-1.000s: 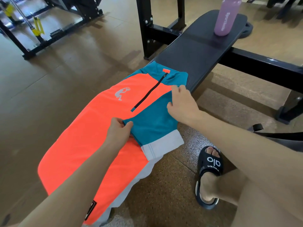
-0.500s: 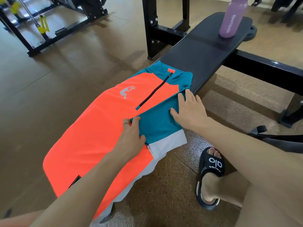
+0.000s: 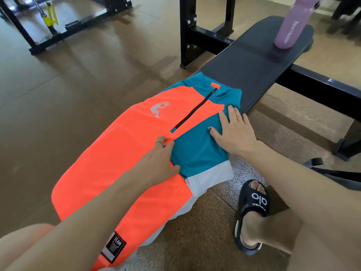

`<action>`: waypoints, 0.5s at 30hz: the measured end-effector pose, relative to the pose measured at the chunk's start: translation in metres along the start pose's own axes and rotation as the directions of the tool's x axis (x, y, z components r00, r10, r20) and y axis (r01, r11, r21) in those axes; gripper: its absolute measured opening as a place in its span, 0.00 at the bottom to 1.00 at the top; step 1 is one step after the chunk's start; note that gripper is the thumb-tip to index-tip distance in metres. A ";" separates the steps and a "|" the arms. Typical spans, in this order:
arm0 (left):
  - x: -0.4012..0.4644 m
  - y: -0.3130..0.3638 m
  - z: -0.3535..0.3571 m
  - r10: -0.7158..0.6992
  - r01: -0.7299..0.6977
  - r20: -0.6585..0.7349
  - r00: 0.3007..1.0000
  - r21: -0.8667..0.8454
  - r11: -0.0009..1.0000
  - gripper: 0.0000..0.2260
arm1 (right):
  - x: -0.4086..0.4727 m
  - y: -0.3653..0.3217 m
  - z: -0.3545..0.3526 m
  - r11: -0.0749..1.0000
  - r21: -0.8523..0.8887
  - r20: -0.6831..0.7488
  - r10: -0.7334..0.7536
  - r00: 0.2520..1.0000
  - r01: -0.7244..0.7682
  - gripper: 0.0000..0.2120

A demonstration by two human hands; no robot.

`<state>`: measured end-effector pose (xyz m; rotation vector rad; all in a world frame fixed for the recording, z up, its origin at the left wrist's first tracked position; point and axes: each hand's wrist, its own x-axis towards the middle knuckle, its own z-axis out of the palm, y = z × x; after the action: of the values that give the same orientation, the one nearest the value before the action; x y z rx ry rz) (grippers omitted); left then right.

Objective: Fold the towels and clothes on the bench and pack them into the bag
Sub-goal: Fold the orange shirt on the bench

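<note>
Both hands lie flat with fingers extended, grasping nothing: left hand point(image 3: 156, 163) and right hand point(image 3: 234, 133) press the folded teal sleeve of the orange, teal and white zip-neck sports jersey point(image 3: 121, 163), spread on the black padded counter point(image 3: 250, 69). Hem label reads "TEAM". Farther along stands a lilac plastic bottle point(image 3: 291, 26).

Both bare forearms reach forward. The left hand point(image 3: 156, 163) lies palm down, its ringed fingers point(image 3: 162, 140) extended and thumb spread. The right hand point(image 3: 234, 133) lies flat, fingers straight and splayed.
</note>
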<state>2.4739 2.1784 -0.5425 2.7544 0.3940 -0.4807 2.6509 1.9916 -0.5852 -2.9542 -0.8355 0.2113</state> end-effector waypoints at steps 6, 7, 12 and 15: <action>0.033 -0.035 -0.032 0.052 -0.060 -0.152 0.987 -0.051 0.997 0.30 | 0.024 -0.039 -0.033 0.969 0.086 -0.211 -0.212 0.954 0.234 0.26; 0.045 -0.042 -0.037 0.046 -0.050 -0.194 0.980 -0.016 0.999 0.34 | 0.036 -0.050 -0.040 0.957 0.137 -0.181 -0.230 0.956 0.256 0.25; 0.103 -0.069 -0.045 -0.084 0.110 -0.225 0.971 0.106 0.988 0.44 | 0.131 -0.097 -0.062 0.929 0.275 -0.029 -0.248 0.968 0.246 0.23; 0.120 -0.086 -0.047 -0.153 0.158 -0.235 0.960 0.001 0.988 0.45 | 0.181 -0.122 -0.065 0.937 0.244 0.003 -0.259 0.966 0.251 0.22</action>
<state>2.5682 2.2988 -0.5663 2.8208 0.6698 -0.1943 2.7502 2.1886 -0.5291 -2.5932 -1.1006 0.3240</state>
